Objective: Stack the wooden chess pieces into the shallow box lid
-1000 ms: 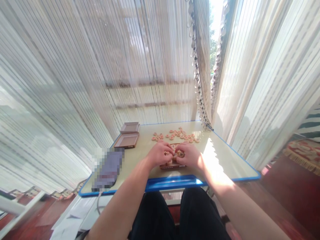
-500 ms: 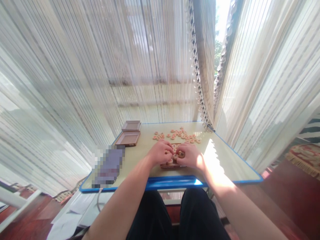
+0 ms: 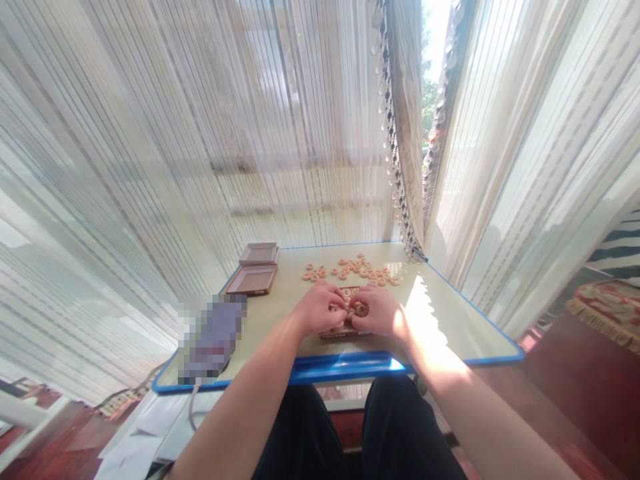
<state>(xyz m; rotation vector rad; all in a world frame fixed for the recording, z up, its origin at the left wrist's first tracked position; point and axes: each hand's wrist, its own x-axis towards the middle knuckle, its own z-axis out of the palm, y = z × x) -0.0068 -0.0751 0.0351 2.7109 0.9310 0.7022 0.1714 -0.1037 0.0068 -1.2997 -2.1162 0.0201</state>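
Note:
A shallow brown box (image 3: 341, 336) sits near the front edge of the table, with round wooden xiangqi pieces (image 3: 348, 293) laid inside it, marked in dark and red. My left hand (image 3: 320, 307) reaches over its left side, fingers curled down and thumb bent in around a piece. From the right, my right hand (image 3: 379, 309) closes thumb and fingers around another xiangqi piece (image 3: 361, 309) in the box. The fingertips of both hands nearly meet, and they partly cover the pieces below.
Many loose xiangqi pieces (image 3: 364, 268) are scattered beyond the box. Two open box parts (image 3: 251, 279) stand at the back left. A blurred-out flat object (image 3: 215, 337) with a cable lies at the left. Sheer curtains (image 3: 320, 133) hang behind the blue-edged table (image 3: 470, 340).
Both hands stay over the box, with the fingers shifting slightly among the pieces. My left thumb has moved a little over the pieces. The view has turned slightly.

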